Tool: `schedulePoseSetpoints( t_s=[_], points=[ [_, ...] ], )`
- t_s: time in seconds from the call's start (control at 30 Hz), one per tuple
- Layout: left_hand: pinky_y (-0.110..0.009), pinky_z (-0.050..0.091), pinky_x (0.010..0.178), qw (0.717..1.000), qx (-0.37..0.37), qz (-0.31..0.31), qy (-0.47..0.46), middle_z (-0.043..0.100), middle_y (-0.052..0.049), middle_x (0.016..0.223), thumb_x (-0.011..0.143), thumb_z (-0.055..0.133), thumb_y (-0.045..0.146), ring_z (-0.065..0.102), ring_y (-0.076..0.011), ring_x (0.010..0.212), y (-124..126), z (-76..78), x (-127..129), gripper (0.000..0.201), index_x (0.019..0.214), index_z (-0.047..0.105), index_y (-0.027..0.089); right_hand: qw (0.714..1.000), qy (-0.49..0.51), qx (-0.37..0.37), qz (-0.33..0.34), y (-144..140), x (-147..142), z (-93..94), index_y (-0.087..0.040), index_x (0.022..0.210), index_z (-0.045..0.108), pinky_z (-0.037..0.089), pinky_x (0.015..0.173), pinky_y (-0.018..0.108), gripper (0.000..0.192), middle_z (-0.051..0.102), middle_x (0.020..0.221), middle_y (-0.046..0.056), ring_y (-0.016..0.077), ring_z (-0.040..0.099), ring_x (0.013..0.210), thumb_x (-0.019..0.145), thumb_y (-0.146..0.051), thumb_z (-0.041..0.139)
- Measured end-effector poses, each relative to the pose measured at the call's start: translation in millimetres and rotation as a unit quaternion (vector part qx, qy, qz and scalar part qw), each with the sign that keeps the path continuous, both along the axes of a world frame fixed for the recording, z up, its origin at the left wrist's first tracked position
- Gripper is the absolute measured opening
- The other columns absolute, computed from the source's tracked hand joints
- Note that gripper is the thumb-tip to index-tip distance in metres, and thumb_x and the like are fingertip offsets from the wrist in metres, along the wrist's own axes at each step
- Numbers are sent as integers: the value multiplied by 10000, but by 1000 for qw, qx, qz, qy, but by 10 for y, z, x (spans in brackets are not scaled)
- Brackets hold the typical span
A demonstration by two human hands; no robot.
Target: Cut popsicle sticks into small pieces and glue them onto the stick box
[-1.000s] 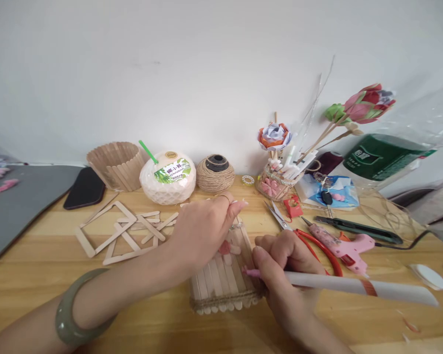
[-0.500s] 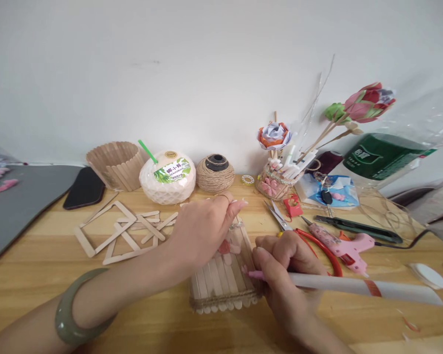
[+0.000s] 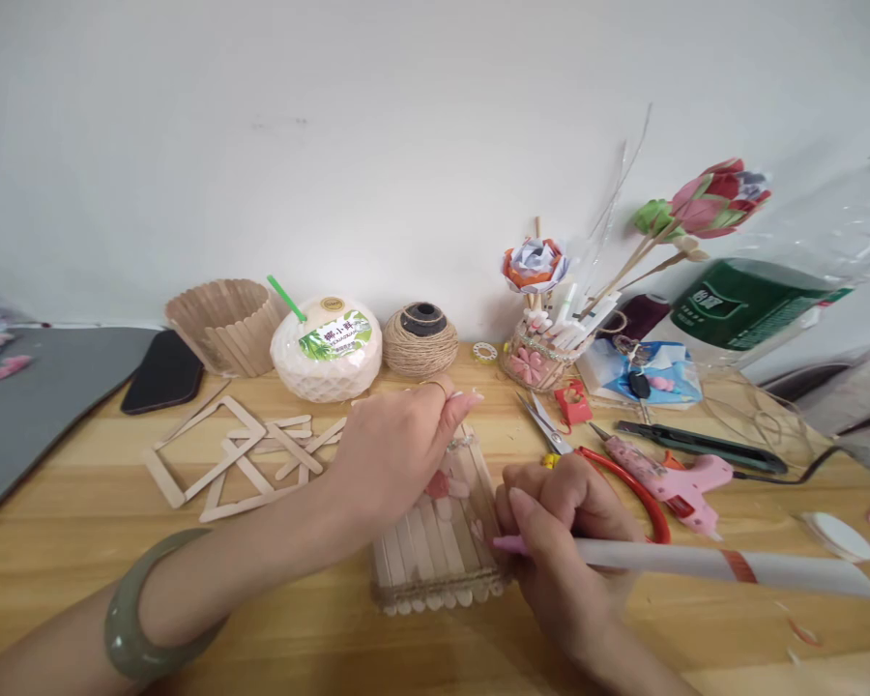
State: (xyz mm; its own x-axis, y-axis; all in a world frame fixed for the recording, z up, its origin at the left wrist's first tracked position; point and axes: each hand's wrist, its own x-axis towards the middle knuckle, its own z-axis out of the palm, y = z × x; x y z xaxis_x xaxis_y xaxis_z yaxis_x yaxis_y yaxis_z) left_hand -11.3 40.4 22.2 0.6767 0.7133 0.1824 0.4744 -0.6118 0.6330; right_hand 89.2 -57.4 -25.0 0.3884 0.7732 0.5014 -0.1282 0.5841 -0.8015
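Stick panel: at the centre of my clock, on the wood-grained bench (image 3: 290,638), lies the stick panel (image 3: 431,561), smooth flat wooden strips side by side, their rounded ends forming a scalloped lower edge.
Twine band: rough, fibrous twine band (image 3: 442,588) across the panel near six o'clock.
Decoration: a pink-centred flower (image 3: 439,485) with pale, rounded petals, partly under my hand; a small pink heart (image 3: 477,530) near three o'clock.
My left hand: the left hand (image 3: 395,445) lies over the panel's eleven o'clock corner, thumb stretched out, other fingers curled from sight; I cannot tell how tightly they grip.
My right hand: the right hand (image 3: 562,507) is at three o'clock, fingers closed in a writing pinch round the marker.
Marker: smooth, slim, white-barrelled marker (image 3: 667,558), pink tip pointing to nine o'clock, just beside the heart; contact with the wood is unclear.
Ten o'clock: angular stick frames (image 3: 239,464), flat and overlapping.
Eleven o'clock: round, waxy-looking white coconut (image 3: 326,353), its lower side diamond-patterned, with a green straw (image 3: 286,298).
Twelve o'clock: coarse twine ball (image 3: 420,346) round a dark core.
Between one and two: steel-bladed scissors (image 3: 543,420).
Between two and three: pink glue gun (image 3: 674,478).
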Motion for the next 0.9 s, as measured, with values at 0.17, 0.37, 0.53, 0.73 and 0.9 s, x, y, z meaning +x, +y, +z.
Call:
schedulePoseSetpoints(
  t_s=[0.17,0.37,0.53,0.73,0.9],
  points=[
    [-224,296,431,1000,14,-1,-3,423,87,320,945,263,389,555,-148,381,1,-3,5,339,653,327,229,1000,2,-12,-5,6,0,11,-210,606,340,246,379,175,328,291,508,-81,72,285,428,878,-87,476],
    [-222,288,419,1000,15,3,3,437,79,324,944,263,396,550,-152,385,-5,3,4,342,653,331,230,1000,-17,-7,0,-5,-4,-13,-213,603,333,266,395,191,335,302,505,-79,75,309,427,875,-82,478],
    [-216,295,417,1000,6,-3,-9,414,90,326,939,264,391,554,-144,381,-1,1,11,334,654,329,229,1000,-3,-17,-15,-13,-15,-2,-219,599,361,256,368,186,323,305,512,-77,80,291,421,870,-104,494],
    [-210,295,392,999,-19,-17,-30,411,100,330,940,257,406,557,-134,344,14,-22,-12,333,675,345,225,999,28,-15,-9,4,-1,39,-211,563,355,246,361,177,330,314,470,-80,76,276,397,828,-111,525],
    [-202,290,384,997,8,-14,-78,430,93,353,935,282,402,574,-124,365,46,-21,-28,339,650,324,223,994,91,-24,-47,58,73,179,-203,500,327,217,339,163,362,237,429,-93,71,177,383,746,-151,588]
  ],
)
